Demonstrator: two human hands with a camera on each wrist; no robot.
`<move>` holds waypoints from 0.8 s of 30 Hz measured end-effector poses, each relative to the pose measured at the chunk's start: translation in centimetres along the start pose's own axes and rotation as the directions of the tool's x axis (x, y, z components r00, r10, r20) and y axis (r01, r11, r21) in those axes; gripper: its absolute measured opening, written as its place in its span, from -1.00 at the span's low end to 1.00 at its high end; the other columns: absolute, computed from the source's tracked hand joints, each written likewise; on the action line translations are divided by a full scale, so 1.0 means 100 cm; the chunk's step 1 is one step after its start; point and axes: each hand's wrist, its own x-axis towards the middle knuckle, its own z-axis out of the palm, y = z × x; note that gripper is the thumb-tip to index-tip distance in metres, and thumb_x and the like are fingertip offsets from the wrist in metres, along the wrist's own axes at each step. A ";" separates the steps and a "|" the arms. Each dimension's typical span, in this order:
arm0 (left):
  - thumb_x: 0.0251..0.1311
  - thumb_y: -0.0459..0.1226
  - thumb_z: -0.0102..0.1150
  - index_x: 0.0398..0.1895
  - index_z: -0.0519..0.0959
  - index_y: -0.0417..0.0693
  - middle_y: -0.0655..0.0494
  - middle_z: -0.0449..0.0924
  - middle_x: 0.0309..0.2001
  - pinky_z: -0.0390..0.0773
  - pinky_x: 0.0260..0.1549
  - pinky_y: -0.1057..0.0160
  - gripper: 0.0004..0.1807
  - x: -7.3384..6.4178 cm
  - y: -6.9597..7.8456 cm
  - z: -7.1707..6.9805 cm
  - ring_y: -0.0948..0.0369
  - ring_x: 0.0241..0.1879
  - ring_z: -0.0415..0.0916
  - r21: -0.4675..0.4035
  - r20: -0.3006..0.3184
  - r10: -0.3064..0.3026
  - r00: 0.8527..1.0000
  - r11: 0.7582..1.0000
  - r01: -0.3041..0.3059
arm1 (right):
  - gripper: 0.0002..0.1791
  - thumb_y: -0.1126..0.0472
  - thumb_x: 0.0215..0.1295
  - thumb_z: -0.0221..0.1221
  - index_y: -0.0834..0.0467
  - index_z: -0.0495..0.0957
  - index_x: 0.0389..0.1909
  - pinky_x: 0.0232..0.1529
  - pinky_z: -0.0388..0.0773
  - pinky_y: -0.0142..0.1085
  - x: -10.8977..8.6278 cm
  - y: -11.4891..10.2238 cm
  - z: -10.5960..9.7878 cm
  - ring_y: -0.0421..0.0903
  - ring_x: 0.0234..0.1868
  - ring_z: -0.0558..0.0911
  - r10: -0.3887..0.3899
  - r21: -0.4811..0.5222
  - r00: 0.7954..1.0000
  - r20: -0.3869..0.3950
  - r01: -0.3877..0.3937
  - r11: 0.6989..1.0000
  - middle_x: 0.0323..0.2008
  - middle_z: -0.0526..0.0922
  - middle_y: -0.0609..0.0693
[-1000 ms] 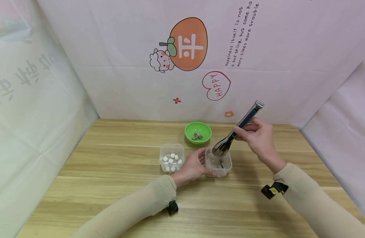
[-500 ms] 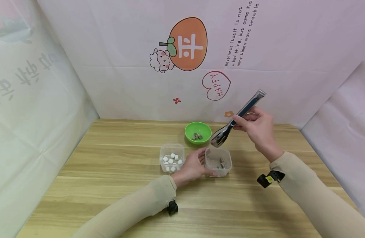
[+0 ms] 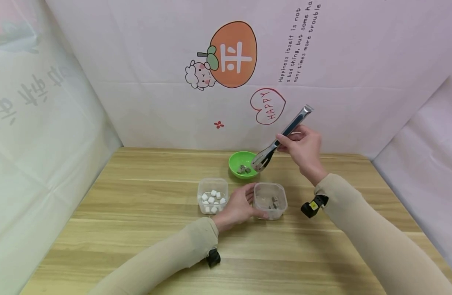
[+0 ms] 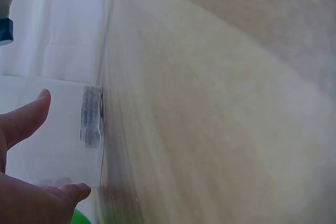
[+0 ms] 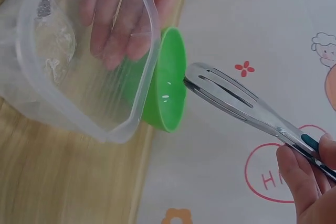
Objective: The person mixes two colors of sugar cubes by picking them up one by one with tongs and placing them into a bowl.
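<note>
Over the last second the metal tongs (image 3: 281, 140), held by their handle in the right hand (image 3: 303, 149), have been lifted out of the clear container (image 3: 271, 200) at the centre of the head view and carried up and to the left, so that their tips are now poised over the right rim of the green bowl (image 3: 244, 164) just above that container in the frame. In the right wrist view the two blades are seen pressed close together beside the bowl's rim, and whether a piece is pinched between them cannot be told. From this it is judged that a transfer from container to bowl is under way and has reached the point of delivery; a few dark cubes (image 3: 243, 169) are already lying in the bowl, and a few more (image 3: 274, 201) remain in the clear container. The left hand (image 3: 237, 207) has not shifted: it is laid against the left wall of that container, thumb and fingers loosely extended, steadying it between the two boxes. The second clear container (image 3: 212, 196), to the left of the hand, holds white cubes (image 3: 212, 200) and has been left untouched on the wooden table (image 3: 137, 205).
</note>
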 end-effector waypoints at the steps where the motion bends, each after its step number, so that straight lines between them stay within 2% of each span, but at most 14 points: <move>1: -0.19 -0.50 0.71 0.56 0.28 -0.27 -0.12 0.38 0.50 0.36 0.47 0.14 0.14 0.000 0.000 0.000 -0.03 0.47 0.34 0.001 0.000 0.001 1.000 1.000 -0.001 | -0.62 0.35 0.27 0.47 0.43 0.57 -0.01 -0.29 0.82 -0.19 0.001 0.001 0.002 -0.06 -0.44 0.80 0.007 -0.005 1.000 -0.002 -0.007 1.000 -0.37 0.79 0.05; 10: -0.18 -0.49 0.71 0.57 0.28 -0.24 -0.09 0.37 0.51 0.37 0.47 0.14 0.15 0.001 -0.001 -0.001 -0.01 0.48 0.34 0.003 -0.006 -0.011 1.000 1.000 0.011 | -0.67 0.33 0.27 0.48 0.37 0.59 -0.07 -0.36 0.82 -0.27 0.012 0.017 0.015 -0.01 -0.45 0.80 0.067 -0.023 0.997 -0.034 -0.068 0.997 -0.37 0.77 0.08; 15: -0.18 -0.50 0.70 0.57 0.28 -0.25 -0.09 0.37 0.51 0.37 0.47 0.13 0.15 0.002 -0.001 -0.001 -0.02 0.48 0.33 -0.002 0.000 -0.013 1.000 1.000 0.013 | -0.65 0.31 0.27 0.48 0.36 0.60 -0.03 -0.32 0.82 -0.23 0.013 0.023 0.017 0.04 -0.40 0.81 0.091 -0.036 0.995 -0.048 -0.093 0.995 -0.34 0.77 0.09; 20: -0.18 -0.51 0.69 0.57 0.27 -0.26 -0.09 0.37 0.51 0.36 0.47 0.14 0.15 0.001 0.000 -0.001 -0.02 0.48 0.33 -0.004 0.000 -0.014 1.000 1.000 0.014 | -0.65 0.30 0.28 0.48 0.34 0.60 -0.03 -0.33 0.82 -0.28 0.013 0.024 0.018 0.00 -0.41 0.80 0.085 -0.038 0.995 -0.044 -0.086 0.996 -0.34 0.77 0.07; 24: -0.18 -0.52 0.69 0.57 0.27 -0.26 -0.10 0.37 0.51 0.35 0.47 0.14 0.15 0.001 0.000 0.000 -0.03 0.48 0.33 -0.006 0.003 -0.013 1.000 1.000 0.013 | -0.64 0.29 0.28 0.48 0.36 0.59 -0.03 -0.33 0.82 -0.28 0.009 0.018 0.013 -0.04 -0.42 0.80 0.041 -0.038 0.999 -0.028 -0.042 0.998 -0.35 0.77 0.05</move>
